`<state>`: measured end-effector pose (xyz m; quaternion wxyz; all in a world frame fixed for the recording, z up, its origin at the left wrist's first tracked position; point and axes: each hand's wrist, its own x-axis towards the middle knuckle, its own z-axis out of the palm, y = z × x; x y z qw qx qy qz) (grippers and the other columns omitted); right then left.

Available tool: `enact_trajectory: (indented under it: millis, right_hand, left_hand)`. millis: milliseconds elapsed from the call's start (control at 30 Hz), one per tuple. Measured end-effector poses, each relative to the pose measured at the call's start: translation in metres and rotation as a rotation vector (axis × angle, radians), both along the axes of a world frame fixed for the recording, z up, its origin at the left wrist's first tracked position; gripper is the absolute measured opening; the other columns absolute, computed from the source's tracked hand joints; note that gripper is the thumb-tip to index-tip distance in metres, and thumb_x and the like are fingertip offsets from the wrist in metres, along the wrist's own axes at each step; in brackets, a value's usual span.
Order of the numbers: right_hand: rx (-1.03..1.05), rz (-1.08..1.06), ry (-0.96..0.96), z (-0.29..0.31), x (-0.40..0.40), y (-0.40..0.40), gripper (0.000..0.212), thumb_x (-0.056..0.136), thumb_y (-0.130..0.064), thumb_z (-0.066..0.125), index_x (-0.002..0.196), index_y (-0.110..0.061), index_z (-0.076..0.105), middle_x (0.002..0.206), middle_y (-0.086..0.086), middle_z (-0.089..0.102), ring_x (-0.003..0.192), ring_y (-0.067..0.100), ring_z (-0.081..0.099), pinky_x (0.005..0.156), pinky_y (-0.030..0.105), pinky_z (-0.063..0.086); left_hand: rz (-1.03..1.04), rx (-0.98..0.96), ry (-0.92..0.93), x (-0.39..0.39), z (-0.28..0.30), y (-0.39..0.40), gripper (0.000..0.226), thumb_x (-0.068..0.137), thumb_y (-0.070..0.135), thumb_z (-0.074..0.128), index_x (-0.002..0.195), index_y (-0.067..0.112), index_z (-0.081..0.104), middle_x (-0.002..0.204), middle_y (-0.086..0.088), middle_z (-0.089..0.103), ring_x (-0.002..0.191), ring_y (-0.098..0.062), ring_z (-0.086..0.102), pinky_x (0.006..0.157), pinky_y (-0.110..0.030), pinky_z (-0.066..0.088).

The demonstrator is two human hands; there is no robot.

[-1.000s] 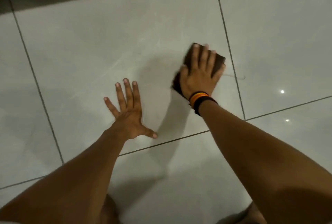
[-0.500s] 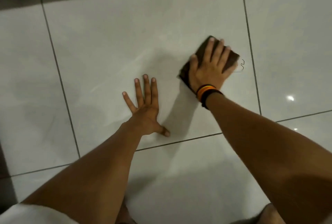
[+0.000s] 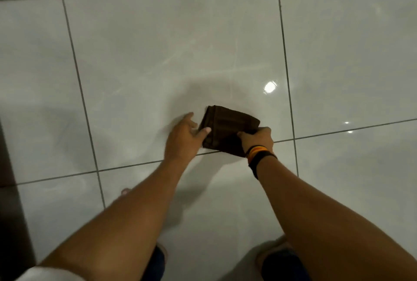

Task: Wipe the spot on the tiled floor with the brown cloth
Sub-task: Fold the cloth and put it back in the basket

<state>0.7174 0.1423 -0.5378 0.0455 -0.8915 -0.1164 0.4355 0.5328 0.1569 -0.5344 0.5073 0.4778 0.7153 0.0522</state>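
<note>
The left hand (image 3: pixel 184 137) is reaching in from the left, fingers spread loosely, thumb tip touching the left edge of the folded brown cloth (image 3: pixel 228 126). The cloth is sitting just above a grout line on the glossy pale tiled floor (image 3: pixel 135 66), its far end showing ribbed folds. The right hand (image 3: pixel 258 138), with striped bands (image 3: pixel 257 153) circling its wrist, is gripping the cloth's near right corner, fingers curled over it.
</note>
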Motion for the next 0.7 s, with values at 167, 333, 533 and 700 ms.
enact_trajectory:
  millis: [167,333,533,700]
  right_hand:
    - [0.096,-0.154,0.139,-0.014,0.014,0.002,0.032,0.079,-0.02,0.076,0.106,-0.004,0.069,0.108,0.019,0.074,0.094,0.035,0.072,0.092,0.046,0.062]
    - [0.191,-0.284,0.276,0.006,0.011,-0.006,0.016,0.078,-0.013,0.08,0.079,-0.011,0.064,0.084,0.012,0.073,0.078,0.03,0.073,0.065,0.034,0.063]
    - [0.256,-0.342,0.593,0.127,-0.007,-0.013,0.018,0.082,-0.01,0.081,0.099,-0.01,0.076,0.088,0.006,0.081,0.078,0.022,0.077,0.066,0.033,0.063]
    - [0.266,-0.182,0.71,0.267,-0.052,0.004,0.03,0.087,-0.02,0.078,0.116,-0.013,0.074,0.11,0.011,0.08,0.097,0.026,0.075,0.067,0.036,0.065]
  left_hand:
    - [0.08,-0.043,0.125,0.051,-0.017,-0.008,0.051,0.083,0.041,0.083,0.118,0.01,0.063,0.107,-0.009,0.073,0.096,-0.028,0.07,0.074,-0.035,0.055]
    - [0.18,-0.152,-0.045,0.046,-0.003,-0.003,0.023,0.083,0.026,0.079,0.102,0.016,0.074,0.091,0.0,0.073,0.087,-0.02,0.071,0.072,-0.03,0.061]
    - [0.341,-0.142,-0.281,-0.011,0.116,-0.004,0.025,0.082,0.029,0.074,0.103,0.016,0.073,0.098,-0.007,0.078,0.091,-0.018,0.077,0.075,-0.033,0.066]
    - [0.439,-0.037,-0.328,-0.068,0.259,-0.008,0.01,0.088,0.027,0.073,0.096,0.023,0.07,0.087,0.0,0.077,0.08,-0.014,0.076,0.056,-0.027,0.059]
